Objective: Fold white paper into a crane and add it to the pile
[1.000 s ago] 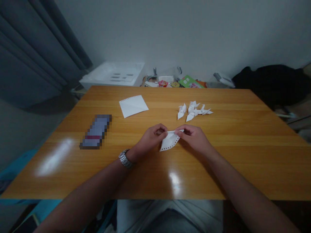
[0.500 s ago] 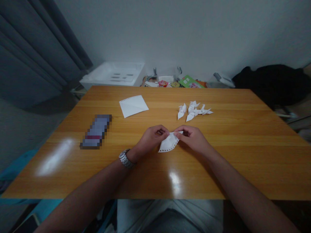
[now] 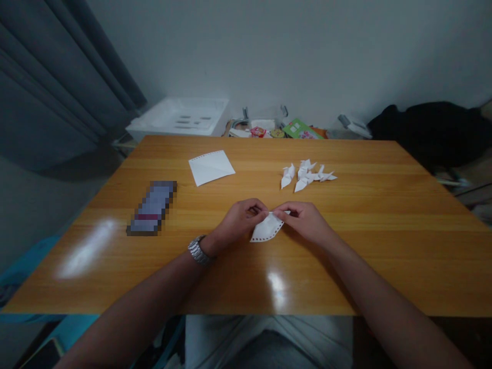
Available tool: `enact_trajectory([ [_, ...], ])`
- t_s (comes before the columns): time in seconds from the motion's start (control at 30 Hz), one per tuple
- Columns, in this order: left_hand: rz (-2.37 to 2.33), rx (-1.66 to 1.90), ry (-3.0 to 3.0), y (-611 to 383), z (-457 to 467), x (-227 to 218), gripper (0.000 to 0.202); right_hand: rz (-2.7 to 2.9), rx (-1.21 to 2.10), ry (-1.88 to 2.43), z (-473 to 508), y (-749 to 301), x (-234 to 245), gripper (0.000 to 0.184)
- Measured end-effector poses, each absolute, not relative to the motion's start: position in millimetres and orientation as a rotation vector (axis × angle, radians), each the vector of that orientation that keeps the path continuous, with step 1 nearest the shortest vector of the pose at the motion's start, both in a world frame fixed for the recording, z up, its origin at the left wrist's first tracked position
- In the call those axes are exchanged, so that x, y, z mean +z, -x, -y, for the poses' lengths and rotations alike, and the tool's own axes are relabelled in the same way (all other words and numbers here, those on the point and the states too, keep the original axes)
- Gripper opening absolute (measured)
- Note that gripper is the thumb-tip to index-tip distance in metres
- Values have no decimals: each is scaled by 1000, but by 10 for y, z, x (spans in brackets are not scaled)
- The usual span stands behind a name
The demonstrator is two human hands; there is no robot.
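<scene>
A folded piece of white paper (image 3: 268, 229) is held above the middle of the wooden table, its curved lower edge lined with punched holes. My left hand (image 3: 246, 216), with a metal watch at the wrist, pinches its upper left part. My right hand (image 3: 302, 215) pinches the upper right part, thumb on top. Both sets of fingertips nearly meet, and they hide the paper's top edge. Beyond my right hand lie several folded white paper figures (image 3: 305, 176). Past my left hand a flat white sheet (image 3: 211, 168) with a perforated edge rests on the table.
A phone-shaped, pixelated object (image 3: 152, 207) lies on the left of the wooden table (image 3: 384, 225). Behind the far edge stand a white foam box (image 3: 184, 115) and a green packet (image 3: 302, 129) among small items. Black cloth (image 3: 430, 133) is heaped at the right.
My right thumb and fingers have shifted slightly left along the paper's upper edge. The paper's angle differs a little; the left hand stays almost still.
</scene>
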State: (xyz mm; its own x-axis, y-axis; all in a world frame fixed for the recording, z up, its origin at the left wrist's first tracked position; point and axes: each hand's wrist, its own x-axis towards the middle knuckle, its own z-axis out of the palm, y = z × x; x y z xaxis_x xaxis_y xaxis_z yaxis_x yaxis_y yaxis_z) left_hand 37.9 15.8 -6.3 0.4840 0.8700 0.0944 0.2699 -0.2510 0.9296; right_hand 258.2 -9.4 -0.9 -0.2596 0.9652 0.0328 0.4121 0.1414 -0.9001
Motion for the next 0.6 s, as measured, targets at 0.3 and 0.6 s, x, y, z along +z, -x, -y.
enact_trajectory([
  [0.3,-992,777,-1805,-351,-192,-37,19,1807,1077,1368,77,-2657,-8,34],
  [0.6,-1042,718,-1841,-310,-217,-26,23,1829,1139,1317,74,-2667,-12,38],
])
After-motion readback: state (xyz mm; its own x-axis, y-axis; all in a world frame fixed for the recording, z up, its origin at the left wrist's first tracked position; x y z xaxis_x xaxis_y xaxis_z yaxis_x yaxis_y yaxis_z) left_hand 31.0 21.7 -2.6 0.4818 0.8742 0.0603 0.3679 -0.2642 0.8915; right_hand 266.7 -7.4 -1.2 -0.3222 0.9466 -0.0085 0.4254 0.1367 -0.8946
